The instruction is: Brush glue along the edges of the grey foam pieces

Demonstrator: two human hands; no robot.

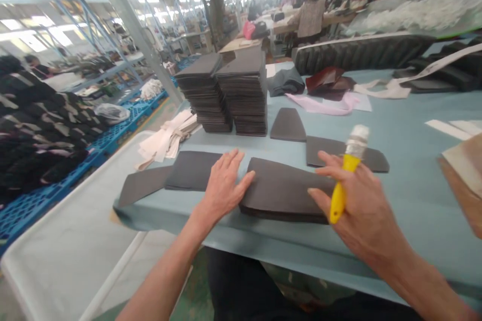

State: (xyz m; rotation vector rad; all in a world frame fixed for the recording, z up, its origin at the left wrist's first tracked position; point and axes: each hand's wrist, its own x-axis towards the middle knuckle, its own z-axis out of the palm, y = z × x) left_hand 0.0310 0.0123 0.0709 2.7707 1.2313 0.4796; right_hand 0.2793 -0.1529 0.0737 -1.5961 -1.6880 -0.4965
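A low stack of dark panels (282, 188) lies on the table in front of me. My left hand (226, 180) rests at its left end, fingers stretched out, partly over another dark panel (192, 170). At the stack's right end, my right hand (354, 195) holds a yellow-handled paintbrush (344, 180), bristles pointing up and away. The thumb and forefinger of that hand reach toward the stack's edge. Behind the brush a dark panel (326, 150) lies flat, partly hidden by the hand. Another tapered panel (288, 124) lies farther back.
Two tall piles of dark panels (244, 95) stand at the back of the cloth-covered table (410, 195). Pale strips (165, 138) lie at left, fabric scraps (327, 83) at the back. A metal post (131, 25) rises beyond the left edge. A person (311, 12) is in the background.
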